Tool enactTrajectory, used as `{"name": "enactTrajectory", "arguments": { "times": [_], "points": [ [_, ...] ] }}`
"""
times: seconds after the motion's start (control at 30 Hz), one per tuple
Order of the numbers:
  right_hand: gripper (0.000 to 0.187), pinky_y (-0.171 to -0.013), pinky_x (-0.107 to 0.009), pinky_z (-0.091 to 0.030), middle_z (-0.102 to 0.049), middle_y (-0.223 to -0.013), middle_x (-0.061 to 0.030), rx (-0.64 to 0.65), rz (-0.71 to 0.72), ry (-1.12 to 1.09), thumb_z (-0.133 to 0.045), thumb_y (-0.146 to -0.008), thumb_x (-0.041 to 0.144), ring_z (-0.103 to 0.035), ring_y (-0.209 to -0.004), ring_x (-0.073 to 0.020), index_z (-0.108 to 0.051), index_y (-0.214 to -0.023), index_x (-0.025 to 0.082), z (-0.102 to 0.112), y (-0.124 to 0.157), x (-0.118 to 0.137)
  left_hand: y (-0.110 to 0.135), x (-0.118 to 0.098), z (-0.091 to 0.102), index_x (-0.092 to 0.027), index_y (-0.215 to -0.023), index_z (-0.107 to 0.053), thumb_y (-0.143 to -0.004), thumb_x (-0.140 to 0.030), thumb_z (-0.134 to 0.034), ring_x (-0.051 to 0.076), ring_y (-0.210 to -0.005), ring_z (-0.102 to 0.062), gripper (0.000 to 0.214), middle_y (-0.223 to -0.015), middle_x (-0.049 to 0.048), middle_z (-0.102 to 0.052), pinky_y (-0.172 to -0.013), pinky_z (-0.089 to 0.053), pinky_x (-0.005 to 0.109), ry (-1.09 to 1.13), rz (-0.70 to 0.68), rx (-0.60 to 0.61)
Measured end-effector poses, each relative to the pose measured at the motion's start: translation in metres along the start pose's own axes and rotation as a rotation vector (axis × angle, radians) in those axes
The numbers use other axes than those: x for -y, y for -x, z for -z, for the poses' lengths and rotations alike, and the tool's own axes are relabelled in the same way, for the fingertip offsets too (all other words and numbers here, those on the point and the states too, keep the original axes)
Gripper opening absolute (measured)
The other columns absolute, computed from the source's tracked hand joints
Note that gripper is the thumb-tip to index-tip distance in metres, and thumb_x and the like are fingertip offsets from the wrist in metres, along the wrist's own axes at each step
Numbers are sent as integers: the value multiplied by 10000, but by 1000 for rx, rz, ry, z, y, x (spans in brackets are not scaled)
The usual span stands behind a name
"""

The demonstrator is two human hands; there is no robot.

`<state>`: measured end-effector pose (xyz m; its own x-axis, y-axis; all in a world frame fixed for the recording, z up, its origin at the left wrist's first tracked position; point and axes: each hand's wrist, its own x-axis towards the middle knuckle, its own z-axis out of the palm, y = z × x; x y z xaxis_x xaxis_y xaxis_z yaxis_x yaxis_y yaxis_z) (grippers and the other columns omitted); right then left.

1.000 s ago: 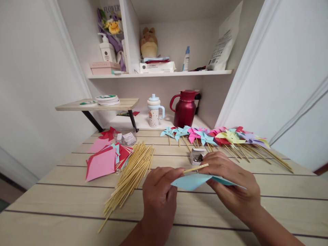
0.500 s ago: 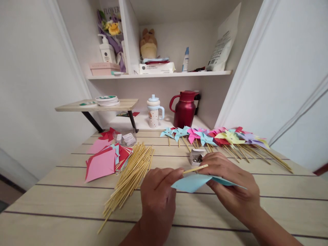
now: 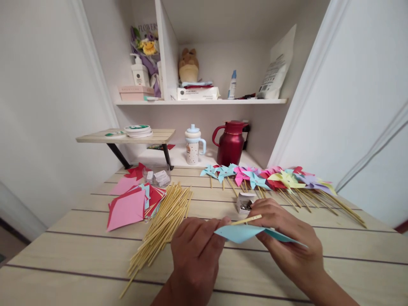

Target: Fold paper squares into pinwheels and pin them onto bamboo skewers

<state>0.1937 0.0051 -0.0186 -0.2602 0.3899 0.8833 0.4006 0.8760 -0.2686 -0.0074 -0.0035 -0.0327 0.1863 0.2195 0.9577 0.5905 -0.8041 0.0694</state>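
My left hand point(image 3: 198, 255) is closed around a thin wooden stick point(image 3: 245, 220), whose free end points up to the right. Just below that end lies a light blue paper pinwheel point(image 3: 240, 233), its blades folded. My right hand point(image 3: 287, 238) is closed on the right side of this pinwheel, thumb underneath and fingers above. Small holes show near the stick's tip. Whether a pin joins stick and paper cannot be made out. Beyond my right fingertips stands a small open white box point(image 3: 245, 203) of dark metal pins.
A pile of wooden sticks point(image 3: 162, 229) lies left of my hands, beside stacked coloured paper squares point(image 3: 127, 208). Finished pinwheels point(image 3: 287, 180) lie along the back right. Behind stand a red jug point(image 3: 230, 142), a cup point(image 3: 192, 148) and a small raised shelf point(image 3: 162, 135).
The whole view has shifted slightly, so the background sits lower. My hands keep the same hold on the stick and the pinwheel, with barely any movement.
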Motion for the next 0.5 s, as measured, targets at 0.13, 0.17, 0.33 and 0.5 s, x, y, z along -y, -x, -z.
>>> {"name": "enactTrajectory", "arguments": {
  "times": [0.13, 0.17, 0.33, 0.5],
  "points": [
    [262, -738, -402, -536, -701, -830, -53, 6, 8, 17, -604, -814, 19, -657, -782, -206, -694, -973, 207, 1, -3, 1, 0, 1, -4, -189, -1015, -694, -873, -39, -588, 156, -731, -674, 232, -849, 30, -746, -654, -533, 292, 49, 106, -17],
    [265, -735, -402, -536, -701, -825, -54, 6, 8, 17, -603, -813, 21, -658, -783, -209, -695, -978, 207, 2, -3, 2, 0, 2, -5, -197, -1009, -694, -865, -28, -581, 154, -724, -673, 249, -841, 24, -742, -654, -533, 291, 67, 135, -13],
    [286, -737, -399, -530, -701, -831, -58, 17, 26, 13, -596, -809, 15, -656, -790, -211, -691, -1007, 198, 5, -5, 6, 7, 6, -10, -224, -999, -697, -833, -7, -574, 148, -708, -661, 300, -831, 6, -736, -642, -522, 284, 139, 240, 16],
    [215, -719, -381, -536, -687, -775, -59, 22, 71, 52, -614, -817, 33, -640, -755, -200, -688, -961, 173, 4, -10, 8, 13, 7, -12, -232, -1025, -696, -808, 21, -538, 149, -741, -658, 369, -857, 0, -732, -665, -515, 290, 197, 270, 20]
  ]
}}
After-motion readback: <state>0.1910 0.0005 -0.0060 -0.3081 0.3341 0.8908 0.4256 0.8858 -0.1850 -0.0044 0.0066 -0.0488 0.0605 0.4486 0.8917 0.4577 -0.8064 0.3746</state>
